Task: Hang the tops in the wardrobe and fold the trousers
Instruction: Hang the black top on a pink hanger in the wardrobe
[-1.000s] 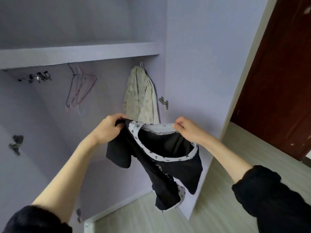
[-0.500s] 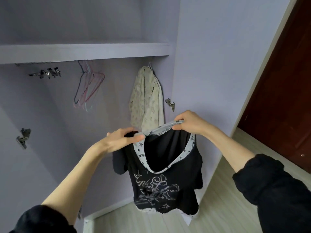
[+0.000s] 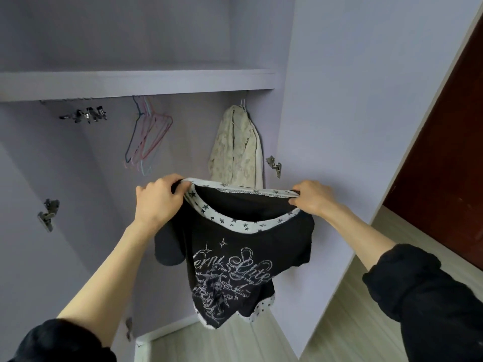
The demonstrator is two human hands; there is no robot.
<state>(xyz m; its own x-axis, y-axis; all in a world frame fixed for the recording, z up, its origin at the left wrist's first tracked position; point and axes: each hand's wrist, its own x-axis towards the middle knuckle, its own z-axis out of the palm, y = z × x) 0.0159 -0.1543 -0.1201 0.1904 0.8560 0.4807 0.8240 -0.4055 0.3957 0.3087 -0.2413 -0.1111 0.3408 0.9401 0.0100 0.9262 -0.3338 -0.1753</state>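
I hold a black top [image 3: 232, 267] with white script print and a star-patterned white neckband in front of the open lilac wardrobe [image 3: 146, 82]. My left hand [image 3: 156, 202] grips the left end of the neckline, my right hand [image 3: 312, 198] the right end, stretching it wide. The top hangs straight down, print facing me. Several empty wire hangers [image 3: 147, 137] hang from the rail under the shelf. A cream patterned top [image 3: 236, 150] hangs on a hanger at the rail's right end, just behind the black one.
Metal clip hangers [image 3: 85, 114] sit on the rail at the left. Door hinges [image 3: 274, 164] are on the right wardrobe wall and another hinge [image 3: 48, 214] on the left wall. A dark red door [image 3: 444, 163] stands to the right above a pale wood floor [image 3: 347, 309].
The black top has unfurled from a bunched state and now hangs flat with its print showing. Both hands have spread apart along the neckline and levelled out.
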